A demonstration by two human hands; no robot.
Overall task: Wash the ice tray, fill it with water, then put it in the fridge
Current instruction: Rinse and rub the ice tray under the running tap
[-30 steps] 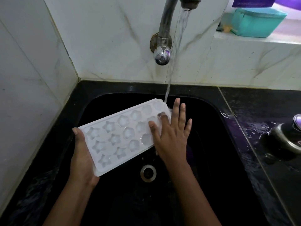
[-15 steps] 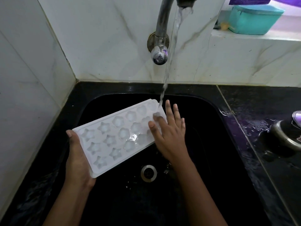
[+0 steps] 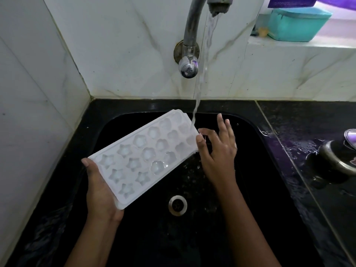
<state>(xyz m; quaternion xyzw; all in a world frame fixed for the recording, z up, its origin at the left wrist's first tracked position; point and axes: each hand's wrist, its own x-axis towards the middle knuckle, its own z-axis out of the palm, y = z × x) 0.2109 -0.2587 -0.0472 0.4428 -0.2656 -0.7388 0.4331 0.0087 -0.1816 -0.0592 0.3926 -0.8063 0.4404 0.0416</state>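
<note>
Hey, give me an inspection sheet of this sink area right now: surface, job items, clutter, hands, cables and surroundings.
Surface: black sink, wet, drain uncovered; counter to its right is splashed.
Job's things: white ice tray held tilted over the sink, cavities up; water stream from the tap lands on its far right corner.
Clutter: metal-rimmed vessel on the counter, cut off by the frame.
Grippers: left hand grips the tray's near end; right hand touches its far corner, fingers spread.
Cables: nothing seen.
Surroundings: marble wall tiles; teal container on the ledge.
</note>
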